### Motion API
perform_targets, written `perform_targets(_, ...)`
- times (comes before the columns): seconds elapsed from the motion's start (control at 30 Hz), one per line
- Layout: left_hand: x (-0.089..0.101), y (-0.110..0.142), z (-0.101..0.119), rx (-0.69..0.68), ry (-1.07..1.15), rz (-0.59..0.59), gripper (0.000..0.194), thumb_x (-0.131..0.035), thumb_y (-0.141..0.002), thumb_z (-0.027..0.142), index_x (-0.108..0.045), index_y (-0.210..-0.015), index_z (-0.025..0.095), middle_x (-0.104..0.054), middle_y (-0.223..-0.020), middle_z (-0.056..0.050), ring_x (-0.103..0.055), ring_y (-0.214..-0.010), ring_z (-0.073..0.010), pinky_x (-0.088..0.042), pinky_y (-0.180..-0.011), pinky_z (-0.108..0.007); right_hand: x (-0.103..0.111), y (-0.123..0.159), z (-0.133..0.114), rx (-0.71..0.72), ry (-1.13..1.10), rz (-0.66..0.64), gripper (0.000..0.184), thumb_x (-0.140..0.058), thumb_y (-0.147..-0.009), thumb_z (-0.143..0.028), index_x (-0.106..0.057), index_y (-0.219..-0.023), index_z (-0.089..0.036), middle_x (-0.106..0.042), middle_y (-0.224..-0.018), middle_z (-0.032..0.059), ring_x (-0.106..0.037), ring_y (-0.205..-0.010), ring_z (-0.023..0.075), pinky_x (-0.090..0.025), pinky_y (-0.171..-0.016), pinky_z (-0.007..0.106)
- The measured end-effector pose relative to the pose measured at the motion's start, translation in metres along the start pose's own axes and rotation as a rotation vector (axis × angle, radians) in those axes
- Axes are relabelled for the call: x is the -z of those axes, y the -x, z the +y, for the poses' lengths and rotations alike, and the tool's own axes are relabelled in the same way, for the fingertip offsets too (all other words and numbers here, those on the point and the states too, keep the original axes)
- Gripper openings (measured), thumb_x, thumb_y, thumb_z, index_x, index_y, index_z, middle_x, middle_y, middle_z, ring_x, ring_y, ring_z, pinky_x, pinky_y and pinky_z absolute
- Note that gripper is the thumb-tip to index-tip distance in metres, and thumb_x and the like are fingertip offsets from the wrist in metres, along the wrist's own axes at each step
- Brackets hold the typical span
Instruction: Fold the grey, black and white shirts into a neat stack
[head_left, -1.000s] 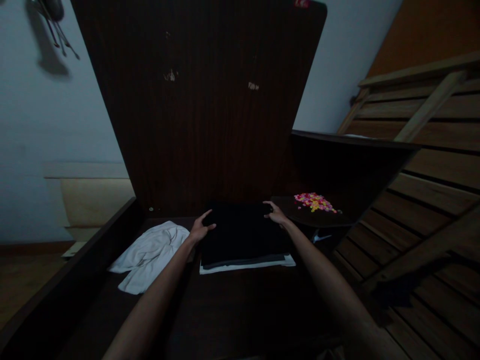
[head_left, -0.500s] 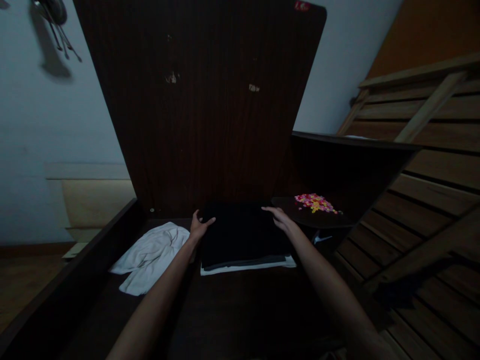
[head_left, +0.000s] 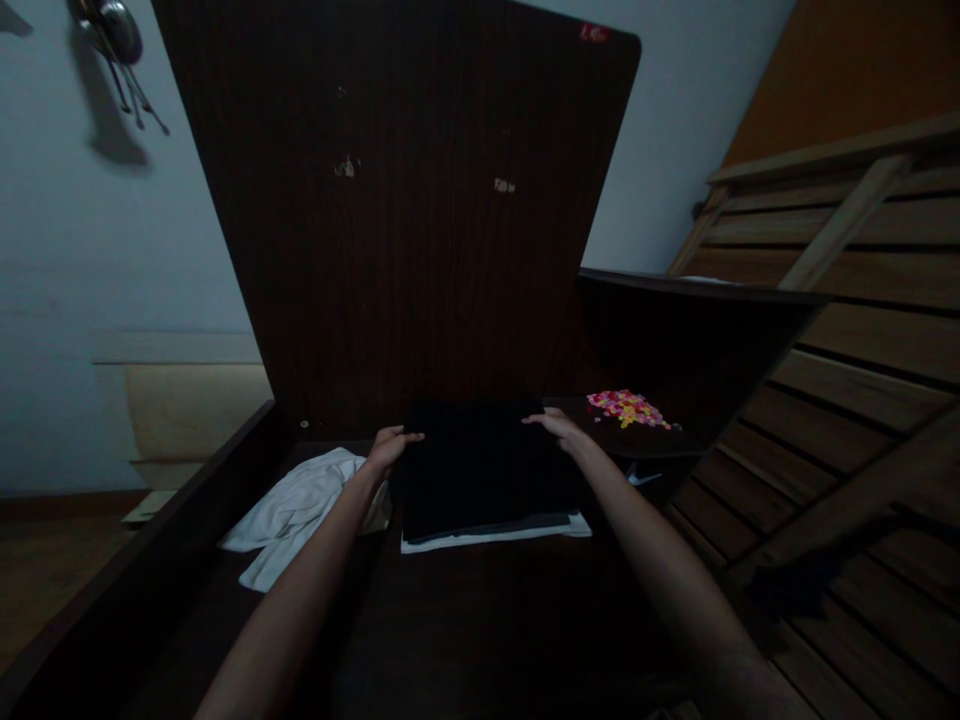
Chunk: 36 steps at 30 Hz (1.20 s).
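Observation:
A folded black cloth (head_left: 480, 470) lies on top of a small, neat stack on the dark wooden surface. Under its front edge show a grey layer (head_left: 525, 524) and a white folded cloth (head_left: 487, 538). At the far left corner of the black cloth, my left hand (head_left: 388, 450) is closed on the edge, its thumb lying over the top. My right hand (head_left: 556, 424) pinches the far right corner, with its fingertips on the cloth. Left of the stack, beside my left forearm, lies a crumpled white cloth (head_left: 307, 510).
A tall dark wooden panel (head_left: 420, 250) rises behind the stack. At right, small pink, red and yellow pieces (head_left: 628, 408) lie on a low shelf under a slanting dark board (head_left: 705, 287). A raised edge (head_left: 150, 530) runs along the left; a slatted wooden frame (head_left: 877, 360) stands right.
My left hand's fingers have closed on the black cloth's corner, where they were spread before. The right fingers have drawn in slightly. The stack has stayed in place.

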<state>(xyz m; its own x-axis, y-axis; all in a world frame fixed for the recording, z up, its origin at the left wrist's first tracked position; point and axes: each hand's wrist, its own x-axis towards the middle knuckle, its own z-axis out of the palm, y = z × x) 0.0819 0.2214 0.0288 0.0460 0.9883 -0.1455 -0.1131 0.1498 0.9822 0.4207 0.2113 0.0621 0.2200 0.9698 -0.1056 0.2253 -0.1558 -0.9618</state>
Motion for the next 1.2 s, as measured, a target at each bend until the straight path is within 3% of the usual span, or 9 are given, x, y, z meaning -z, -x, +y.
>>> perform_targets(0.13, 0.006, 0.001, 0.038, -0.106, -0.01, -0.008, 0.024, -0.08, -0.053, 0.021, -0.07, -0.074, 0.015, -0.072, -0.073, -0.002, -0.066, -0.067, -0.0156, -0.051, -0.061, -0.023, 0.02, 0.007, -0.04, 0.059, -0.028, 0.035, 0.022, -0.082, -0.058, -0.015, -0.063, -0.07, -0.016, -0.069, -0.063, 0.0015, -0.064, -0.056, 0.0156, -0.052, -0.049, 0.022)
perform_targets(0.3, 0.01, 0.011, 0.089, -0.373, -0.295, -0.018, 0.02, -0.077, -0.06, 0.021, -0.069, -0.077, 0.014, -0.067, -0.067, 0.0, -0.062, -0.063, -0.0148, -0.046, -0.053, -0.02, 0.041, 0.016, -0.08, 0.145, -0.072, -0.012, 0.029, -0.085, -0.06, -0.018, -0.062, -0.076, -0.015, -0.069, -0.065, 0.0045, -0.058, -0.04, 0.0119, -0.041, -0.031, 0.018)
perform_targets(0.5, 0.006, 0.028, 0.118, -0.366, -0.357, -0.021, 0.029, -0.063, -0.076, 0.016, -0.061, -0.104, 0.017, -0.053, -0.052, 0.005, -0.047, -0.034, -0.0086, -0.036, -0.036, -0.017, 0.046, 0.027, -0.104, 0.167, -0.149, -0.093, 0.028, -0.077, -0.07, -0.011, -0.061, -0.093, -0.015, -0.073, -0.092, 0.0127, -0.069, -0.053, 0.0203, -0.057, -0.042, 0.027)
perform_targets(0.6, 0.003, 0.031, 0.119, -0.297, -0.288, -0.049, 0.034, -0.057, -0.079, 0.015, -0.056, -0.113, 0.02, -0.056, -0.057, 0.004, -0.051, -0.035, -0.0091, -0.045, -0.042, -0.02, 0.045, 0.034, -0.11, 0.203, -0.174, -0.172, 0.029, -0.071, -0.074, -0.01, -0.062, -0.1, -0.018, -0.072, -0.094, 0.0097, -0.072, -0.065, 0.0232, -0.063, -0.054, 0.034)
perform_targets(0.77, -0.002, 0.031, 0.118, -0.166, -0.067, -0.137, 0.039, -0.058, -0.084, 0.029, -0.049, -0.121, 0.026, -0.067, -0.104, -0.012, -0.069, -0.06, -0.0189, -0.058, -0.061, -0.037, 0.049, 0.036, -0.109, 0.154, -0.144, -0.26, 0.031, -0.068, -0.078, -0.013, -0.06, -0.107, -0.021, -0.072, -0.096, 0.0084, -0.073, -0.077, 0.0245, -0.062, -0.065, 0.04)
perform_targets(0.9, -0.007, 0.026, 0.119, -0.165, 0.03, -0.113, 0.041, -0.058, -0.083, 0.042, -0.052, -0.12, 0.024, -0.064, -0.118, -0.014, -0.071, -0.07, -0.0217, -0.057, -0.07, -0.039, 0.048, 0.033, -0.104, 0.184, -0.174, -0.214, 0.03, -0.067, -0.079, -0.015, -0.06, -0.107, -0.023, -0.071, -0.101, 0.0071, -0.071, -0.085, 0.0223, -0.06, -0.076, 0.04)
perform_targets(1.0, -0.01, 0.021, 0.116, -0.268, 0.096, -0.117, 0.036, -0.058, -0.081, 0.04, -0.058, -0.112, 0.022, -0.067, -0.112, -0.009, -0.07, -0.08, -0.0211, -0.055, -0.076, -0.037, 0.048, 0.034, -0.099, 0.305, -0.254, -0.139, 0.031, -0.07, -0.077, -0.02, -0.062, -0.105, -0.026, -0.071, -0.099, 0.0021, -0.07, -0.092, 0.0203, -0.057, -0.083, 0.038)
perform_targets(1.13, -0.004, 0.022, 0.084, -0.508, 0.091, -0.163, 0.019, -0.061, -0.069, 0.029, -0.064, -0.086, 0.019, -0.07, -0.111, -0.006, -0.064, -0.105, -0.0239, -0.049, -0.089, -0.036, 0.052, 0.044, -0.067, 0.392, -0.275, -0.104, 0.029, -0.073, -0.072, -0.029, -0.067, -0.1, -0.025, -0.072, -0.104, 0.0022, -0.065, -0.103, 0.0227, -0.054, -0.088, 0.036)
perform_targets(1.2, 0.003, 0.029, 0.051, -0.503, -0.014, -0.254, 0.014, -0.062, -0.066, 0.024, -0.066, -0.078, 0.019, -0.066, -0.123, -0.007, -0.058, -0.116, -0.0273, -0.046, -0.096, -0.039, 0.053, 0.052, -0.037, 0.343, -0.237, -0.174, 0.025, -0.071, -0.07, -0.028, -0.07, -0.093, -0.022, -0.072, -0.107, 0.0047, -0.064, -0.106, 0.0232, -0.052, -0.091, 0.034)
